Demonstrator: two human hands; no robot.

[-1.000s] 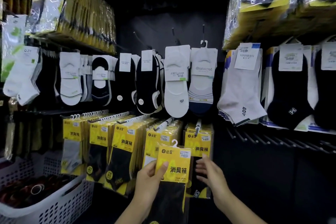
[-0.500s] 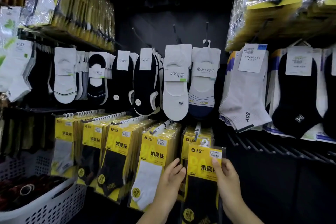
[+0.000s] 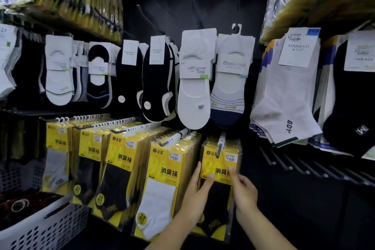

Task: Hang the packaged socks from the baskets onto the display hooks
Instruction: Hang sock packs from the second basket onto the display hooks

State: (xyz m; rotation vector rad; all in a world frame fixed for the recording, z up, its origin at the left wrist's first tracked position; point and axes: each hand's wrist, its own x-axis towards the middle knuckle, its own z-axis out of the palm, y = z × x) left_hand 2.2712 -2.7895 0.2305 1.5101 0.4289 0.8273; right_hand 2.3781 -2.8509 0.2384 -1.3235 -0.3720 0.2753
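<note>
Nearest, at the bottom of the view: left hand (image 3: 195,195) on the left edge of the front sock pack (image 3: 220,168). Thumb laid across its face, fingers straight and slid between it and the neighbouring white-sock pack (image 3: 162,184). Read as a light pinch. Right hand (image 3: 244,193) on the right edge, thumb up the front, remaining fingers curled round the side. Also a pinch, though fingertips behind the pack hidden.

Located the sock pack hanging at the outer end of the display hook (image 3: 219,146), flush against the yellow packs behind it. Hook tip visible in front of the header. Hanger loop too small to confirm as fully seated. Judged: hanging step nearly done, squaring-up in hand.

Off to the lower left: white basket (image 3: 50,227), contents dark and indistinct.

Further back and above: row of no-show socks (image 3: 193,91) on the upper hooks. To the right, bare hooks (image 3: 284,165) below the ankle socks (image 3: 284,97).

Risks, as judgement only:
- Loop perched near the tip: likely to slide off on release unless pushed back along the hook.
- Left fingers wedged beside the neighbour: may drag or swing it on withdrawal.
- Glossy film: prone to slipping under a light pinch.
- Pushing too hard: may crumple the header or bunch the packs behind.
</note>
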